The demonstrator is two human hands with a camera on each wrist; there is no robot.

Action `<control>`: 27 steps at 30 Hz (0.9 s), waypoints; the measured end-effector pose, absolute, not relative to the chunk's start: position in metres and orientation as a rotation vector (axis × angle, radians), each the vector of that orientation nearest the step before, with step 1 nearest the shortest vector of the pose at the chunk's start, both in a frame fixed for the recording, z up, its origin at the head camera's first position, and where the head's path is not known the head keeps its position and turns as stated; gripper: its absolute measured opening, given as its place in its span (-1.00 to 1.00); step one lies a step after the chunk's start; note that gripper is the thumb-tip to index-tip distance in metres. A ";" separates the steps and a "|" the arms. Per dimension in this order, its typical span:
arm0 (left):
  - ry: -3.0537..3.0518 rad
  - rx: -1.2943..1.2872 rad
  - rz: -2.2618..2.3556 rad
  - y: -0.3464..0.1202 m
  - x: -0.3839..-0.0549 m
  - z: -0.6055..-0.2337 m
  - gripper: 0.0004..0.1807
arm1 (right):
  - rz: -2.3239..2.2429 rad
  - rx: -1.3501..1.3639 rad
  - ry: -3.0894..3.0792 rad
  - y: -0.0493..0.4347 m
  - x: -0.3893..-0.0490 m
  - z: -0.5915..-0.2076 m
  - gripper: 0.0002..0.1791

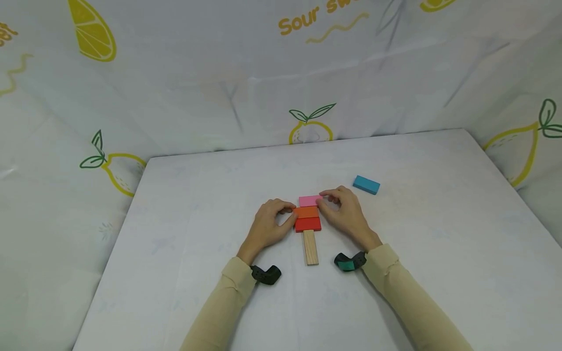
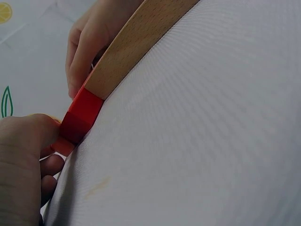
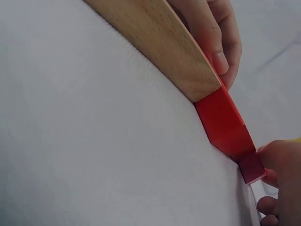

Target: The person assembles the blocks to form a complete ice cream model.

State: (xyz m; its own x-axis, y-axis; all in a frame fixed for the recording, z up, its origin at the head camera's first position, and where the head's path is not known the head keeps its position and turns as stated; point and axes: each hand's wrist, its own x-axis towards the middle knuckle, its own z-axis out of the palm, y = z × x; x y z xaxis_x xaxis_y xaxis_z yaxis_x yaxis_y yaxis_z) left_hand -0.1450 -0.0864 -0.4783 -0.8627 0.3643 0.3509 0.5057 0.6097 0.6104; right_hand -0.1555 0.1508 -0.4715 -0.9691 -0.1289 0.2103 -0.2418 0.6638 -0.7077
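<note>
Flat wooden blocks lie in a column on the white table. At the bottom, a plain wood block (image 1: 310,247) points lengthwise toward me. Its far end meets a red block (image 1: 308,225) laid crosswise, with an orange block (image 1: 306,212) and a pink block (image 1: 308,201) beyond. My left hand (image 1: 269,223) pinches the orange block's left end between thumb and forefinger. With thumb and fingertips, my right hand (image 1: 346,213) holds the pink block's right end. Both wrist views show the plain block against the red block (image 2: 83,113); the far blocks are partly hidden there.
A blue block (image 1: 366,185) lies apart, beyond my right hand. The white tabletop (image 1: 184,234) ends at a cloth backdrop (image 1: 197,97) printed with lemons. Dark bands with protruding pieces sit at both wrists, near the table surface.
</note>
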 end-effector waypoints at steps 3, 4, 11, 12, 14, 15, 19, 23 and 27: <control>-2.638 -0.728 -1.088 -0.086 -0.145 -0.478 -0.77 | 1.170 0.322 -2.722 0.150 -0.156 -0.472 -0.68; -2.639 -0.729 -1.085 -0.086 -0.145 -0.478 -0.77 | 1.164 0.329 -2.716 0.150 -0.156 -0.473 -0.68; -2.645 -0.728 -1.096 -0.085 -0.145 -0.476 -0.77 | 1.162 0.321 -2.690 0.150 -0.155 -0.472 -0.66; -2.650 -0.724 -1.098 -0.085 -0.145 -0.476 -0.76 | 1.166 0.312 -2.691 0.150 -0.155 -0.472 -0.65; -2.659 -0.713 -1.110 -0.086 -0.145 -0.476 -0.76 | 1.172 0.297 -2.696 0.149 -0.155 -0.471 -0.66; -2.664 -0.707 -1.113 -0.086 -0.145 -0.476 -0.75 | 1.175 0.292 -2.698 0.149 -0.154 -0.471 -0.66; -2.673 -0.690 -1.126 -0.086 -0.144 -0.476 -0.75 | 1.179 0.285 -2.698 0.149 -0.154 -0.472 -0.69; -2.675 -0.681 -1.135 -0.086 -0.143 -0.476 -0.76 | 1.187 0.282 -2.698 0.149 -0.154 -0.472 -0.71; -2.667 -0.683 -1.140 -0.086 -0.143 -0.475 -0.78 | 1.183 0.283 -2.700 0.148 -0.154 -0.472 -0.73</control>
State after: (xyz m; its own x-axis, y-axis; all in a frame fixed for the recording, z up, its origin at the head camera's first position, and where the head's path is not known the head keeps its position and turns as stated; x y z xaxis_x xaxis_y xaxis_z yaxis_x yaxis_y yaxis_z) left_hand -0.1431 -0.0862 -0.4752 -0.8825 0.3461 0.3186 0.4694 0.6049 0.6432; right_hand -0.1539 0.1482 -0.4721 -0.9658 -0.1012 0.2388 -0.2441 0.6655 -0.7054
